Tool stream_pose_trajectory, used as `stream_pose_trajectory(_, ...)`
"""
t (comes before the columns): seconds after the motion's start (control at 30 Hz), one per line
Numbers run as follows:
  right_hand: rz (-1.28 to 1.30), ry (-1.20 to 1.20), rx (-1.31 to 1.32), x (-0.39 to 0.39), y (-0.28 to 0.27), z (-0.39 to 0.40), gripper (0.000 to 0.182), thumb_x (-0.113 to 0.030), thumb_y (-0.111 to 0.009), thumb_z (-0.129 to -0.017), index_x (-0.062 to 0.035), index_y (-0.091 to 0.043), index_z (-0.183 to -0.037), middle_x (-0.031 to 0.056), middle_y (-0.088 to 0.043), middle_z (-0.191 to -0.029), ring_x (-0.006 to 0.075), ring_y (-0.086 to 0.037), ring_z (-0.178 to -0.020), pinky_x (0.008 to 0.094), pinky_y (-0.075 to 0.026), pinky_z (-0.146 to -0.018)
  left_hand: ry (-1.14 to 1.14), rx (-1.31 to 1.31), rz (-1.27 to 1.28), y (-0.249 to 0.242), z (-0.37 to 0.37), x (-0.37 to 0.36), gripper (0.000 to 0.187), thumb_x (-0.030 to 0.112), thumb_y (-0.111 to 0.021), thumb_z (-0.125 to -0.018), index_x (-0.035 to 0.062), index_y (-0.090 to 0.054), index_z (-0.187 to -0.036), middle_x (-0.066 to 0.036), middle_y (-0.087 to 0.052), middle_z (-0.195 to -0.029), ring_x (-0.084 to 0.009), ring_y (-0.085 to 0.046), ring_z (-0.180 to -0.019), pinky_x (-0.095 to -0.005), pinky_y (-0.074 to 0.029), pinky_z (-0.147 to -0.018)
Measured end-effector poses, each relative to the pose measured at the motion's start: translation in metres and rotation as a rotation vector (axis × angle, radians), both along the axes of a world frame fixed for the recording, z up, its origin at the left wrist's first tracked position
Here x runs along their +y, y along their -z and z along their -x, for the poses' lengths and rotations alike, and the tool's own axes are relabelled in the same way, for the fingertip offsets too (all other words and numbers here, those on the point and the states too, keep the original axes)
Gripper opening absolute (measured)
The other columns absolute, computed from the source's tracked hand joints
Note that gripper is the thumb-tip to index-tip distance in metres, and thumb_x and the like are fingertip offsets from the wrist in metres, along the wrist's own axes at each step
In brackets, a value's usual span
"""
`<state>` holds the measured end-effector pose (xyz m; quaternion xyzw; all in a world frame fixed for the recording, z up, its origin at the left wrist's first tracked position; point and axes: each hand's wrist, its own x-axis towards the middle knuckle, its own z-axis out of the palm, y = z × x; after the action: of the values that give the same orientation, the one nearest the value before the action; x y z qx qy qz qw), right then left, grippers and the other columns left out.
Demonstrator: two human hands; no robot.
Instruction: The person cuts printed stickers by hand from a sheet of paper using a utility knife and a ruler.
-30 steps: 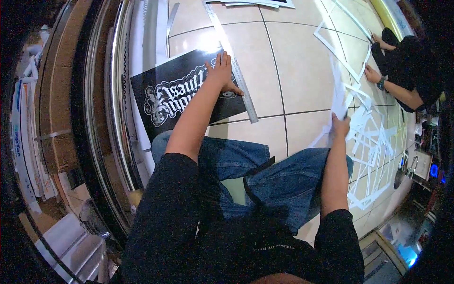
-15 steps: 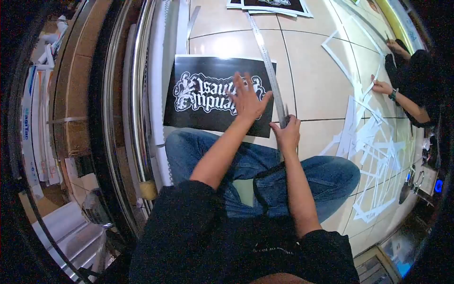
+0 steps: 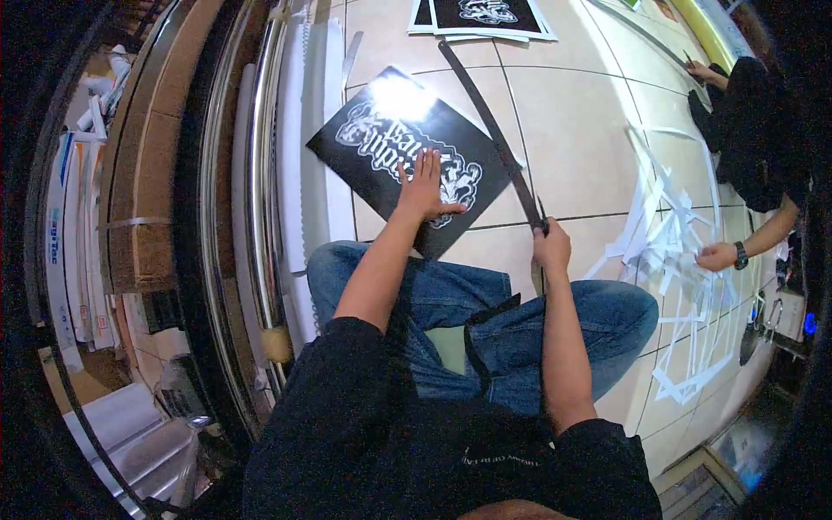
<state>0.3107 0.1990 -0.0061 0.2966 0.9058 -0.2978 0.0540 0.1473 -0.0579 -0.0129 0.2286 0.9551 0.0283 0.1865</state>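
Observation:
A glossy black sheet printed with white outlined blackletter lettering lies turned at an angle on the tiled floor before my crossed legs. My left hand rests flat on it with the fingers stretched out, covering part of the lettering. In my right hand is the near end of a long metal ruler, which runs away from me along the sheet's right side. A thin pointed piece also shows at these fingers; its kind I cannot make out.
More black printed sheets with white borders lie at the far end. Cut white paper strips are heaped on the right, near another person's hand. Metal rollers and a long brown carton line the left side.
The black sheet has turned clockwise under my left hand, which moved slightly left and toward me. The ruler shifted a little right and toward me. The other person's near hand moved lower.

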Motion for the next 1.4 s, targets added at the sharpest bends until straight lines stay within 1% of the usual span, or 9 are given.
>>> stream_pose_trajectory(0.23,-0.002,0.027,0.137,-0.031,-0.033,0.002,0.021,-0.021,-0.061,-0.090,-0.0039,-0.063,-0.102,0.0220,-0.069,-0.092,0.0438,-0.066,-0.089,0.0518,-0.051,-0.076,0.284,-0.041,0.052,-0.016,0.017,-0.047,0.154,0.082,-0.078,-0.038,0.0241,-0.001,-0.159,-0.021,0.004,-0.164,-0.0416,0.003,-0.151,-0.0732,-0.004,-0.112)
stream_pose_trajectory(0.67,0.103,-0.084,0.210,-0.058,-0.005,-0.012,0.030,-0.024,-0.066,-0.088,-0.0028,-0.065,-0.109,0.0203,-0.068,-0.102,0.0381,-0.065,-0.096,0.0457,-0.051,-0.083,0.157,-0.159,0.202,-0.034,-0.002,-0.050,0.159,0.078,-0.081,-0.037,0.0213,0.002,-0.159,-0.009,0.007,-0.166,-0.0301,0.004,-0.153,-0.0764,-0.005,-0.110)
stream_pose_trajectory(0.8,0.137,-0.058,0.075,-0.042,-0.003,-0.009,0.029,-0.027,-0.070,-0.087,-0.0021,-0.060,-0.099,0.0203,-0.070,-0.086,0.0414,-0.067,-0.083,0.0495,-0.053,-0.074,0.067,-0.124,0.141,-0.022,0.000,-0.048,0.143,0.094,-0.061,-0.049,0.0204,-0.008,-0.159,-0.008,0.004,-0.166,-0.0275,0.005,-0.153,-0.0752,-0.001,-0.111)
stream_pose_trajectory(0.87,0.170,-0.028,0.097,-0.043,0.010,-0.005,0.030,-0.030,-0.070,-0.087,-0.0021,-0.062,-0.094,0.0191,-0.069,-0.081,0.0392,-0.068,-0.078,0.0469,-0.052,-0.071,-0.024,-0.075,-0.022,-0.025,0.004,-0.042,0.123,0.089,-0.058,-0.062,0.0181,-0.025,-0.156,-0.012,-0.012,-0.164,-0.0288,-0.010,-0.152,-0.0738,-0.005,-0.112)
stream_pose_trajectory(0.9,0.170,-0.026,0.092,-0.043,0.008,-0.004,0.030,-0.030,-0.070,-0.087,-0.0021,-0.062,-0.094,0.0191,-0.069,-0.081,0.0392,-0.068,-0.078,0.0469,-0.052,-0.071,-0.029,0.069,-0.085,-0.032,0.006,-0.036,0.090,0.073,-0.057,-0.081,0.0117,-0.044,-0.146,-0.017,-0.035,-0.154,-0.0314,-0.032,-0.143,-0.0658,-0.020,-0.113)
stream_pose_trajectory(1.03,0.155,-0.038,0.040,-0.049,0.006,0.004,0.030,-0.033,-0.066,-0.091,-0.0044,-0.061,-0.097,0.0216,-0.070,-0.086,0.0415,-0.068,-0.083,0.0499,-0.053,-0.072,-0.069,0.258,-0.338,-0.010,0.045,-0.016,0.058,0.045,-0.057,-0.093,0.0035,-0.054,-0.133,-0.020,-0.051,-0.138,-0.0370,-0.048,-0.127,-0.0482,-0.037,-0.106)
stream_pose_trajectory(1.17,0.059,-0.039,0.006,-0.054,0.013,0.017,0.036,-0.042,-0.061,-0.093,-0.0060,-0.062,-0.095,0.0213,-0.069,-0.083,0.0423,-0.067,-0.080,0.0509,-0.053,-0.069,0.077,0.380,-0.359,0.011,0.068,0.015,0.075,0.059,-0.054,-0.091,0.0102,-0.042,-0.147,-0.019,-0.031,-0.156,-0.0374,-0.026,-0.145,-0.0601,-0.020,-0.115)
stream_pose_trajectory(1.23,0.016,-0.049,-0.028,-0.057,0.004,0.026,0.040,-0.046,-0.060,-0.093,-0.0060,-0.061,-0.092,0.0203,-0.069,-0.081,0.0414,-0.068,-0.079,0.0509,-0.052,-0.068,-0.024,0.158,-0.240,0.009,0.072,0.026,0.090,0.072,-0.049,-0.087,0.0151,-0.030,-0.154,-0.016,-0.016,-0.163,-0.0330,-0.011,-0.151,-0.0669,-0.006,-0.115)
stream_pose_trajectory(1.4,0.146,-0.072,-0.005,-0.046,0.014,0.019,0.037,-0.041,-0.066,-0.090,-0.0050,-0.061,-0.088,0.0181,-0.068,-0.077,0.0393,-0.068,-0.076,0.0488,-0.053,-0.067,0.005,0.325,-0.184,0.049,0.084,0.014,0.097,0.077,-0.046,-0.084,0.0186,-0.022,-0.157,-0.011,-0.014,-0.165,-0.0281,-0.011,-0.152,-0.0681,0.000,-0.115)
